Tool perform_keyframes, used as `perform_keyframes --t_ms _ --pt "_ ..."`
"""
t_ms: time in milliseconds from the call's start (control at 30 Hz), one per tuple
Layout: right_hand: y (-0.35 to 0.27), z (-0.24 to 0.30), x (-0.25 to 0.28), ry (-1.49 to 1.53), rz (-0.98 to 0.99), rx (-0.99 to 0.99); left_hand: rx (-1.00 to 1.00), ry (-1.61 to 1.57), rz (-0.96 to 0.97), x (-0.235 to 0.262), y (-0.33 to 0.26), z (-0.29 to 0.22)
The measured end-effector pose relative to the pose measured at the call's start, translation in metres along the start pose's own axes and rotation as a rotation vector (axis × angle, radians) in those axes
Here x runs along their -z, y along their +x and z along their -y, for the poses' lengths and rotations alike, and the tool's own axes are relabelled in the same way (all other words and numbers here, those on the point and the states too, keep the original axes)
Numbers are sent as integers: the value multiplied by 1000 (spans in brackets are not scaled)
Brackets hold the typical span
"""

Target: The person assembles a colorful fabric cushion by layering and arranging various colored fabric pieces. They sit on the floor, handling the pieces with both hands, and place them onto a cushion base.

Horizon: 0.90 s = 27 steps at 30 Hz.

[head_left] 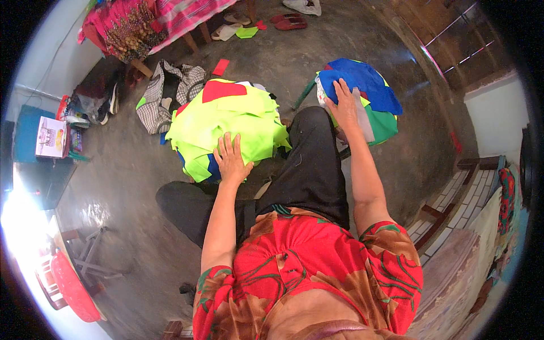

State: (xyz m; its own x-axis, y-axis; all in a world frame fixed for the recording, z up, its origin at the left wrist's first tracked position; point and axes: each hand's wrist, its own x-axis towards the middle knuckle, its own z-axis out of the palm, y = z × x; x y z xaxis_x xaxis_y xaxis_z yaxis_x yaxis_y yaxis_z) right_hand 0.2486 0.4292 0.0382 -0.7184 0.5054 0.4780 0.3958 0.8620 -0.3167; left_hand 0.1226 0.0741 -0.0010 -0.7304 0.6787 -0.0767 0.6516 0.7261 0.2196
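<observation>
A large heap of neon yellow cloth pieces lies in front of me, with a red cloth piece on its far side and bits of blue at its near edge. My left hand rests on the heap's near side, fingers spread. To the right, a smaller pile is topped by blue cloth, with green cloth and a grey strip below it. On the left edge of that pile lies my right hand, its fingers stretched out over the blue cloth. Neither hand grips anything.
A checked cloth lies left of the yellow heap, and a red scrap beyond it. Shoes sit on the far floor near a pink-covered bed. A red chair stands at left, a wooden-framed bench at right.
</observation>
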Motion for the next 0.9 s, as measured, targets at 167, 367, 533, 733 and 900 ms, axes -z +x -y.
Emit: perform_keyframes --t_ms 167,367,533,733,900 --pt "0 -1 -2 -87 -14 17 14 -19 18 4 0 -2" --pt "1 -4 -1 132 -10 -118 18 -17 13 2 -1 -1" --pt "3 -13 3 454 -112 -349 19 -12 27 5 -1 -2" --pt "8 -23 27 1174 -246 -669 29 -9 46 5 0 -2" --pt "9 29 50 1644 -58 -591 32 -45 63 11 -2 -1"
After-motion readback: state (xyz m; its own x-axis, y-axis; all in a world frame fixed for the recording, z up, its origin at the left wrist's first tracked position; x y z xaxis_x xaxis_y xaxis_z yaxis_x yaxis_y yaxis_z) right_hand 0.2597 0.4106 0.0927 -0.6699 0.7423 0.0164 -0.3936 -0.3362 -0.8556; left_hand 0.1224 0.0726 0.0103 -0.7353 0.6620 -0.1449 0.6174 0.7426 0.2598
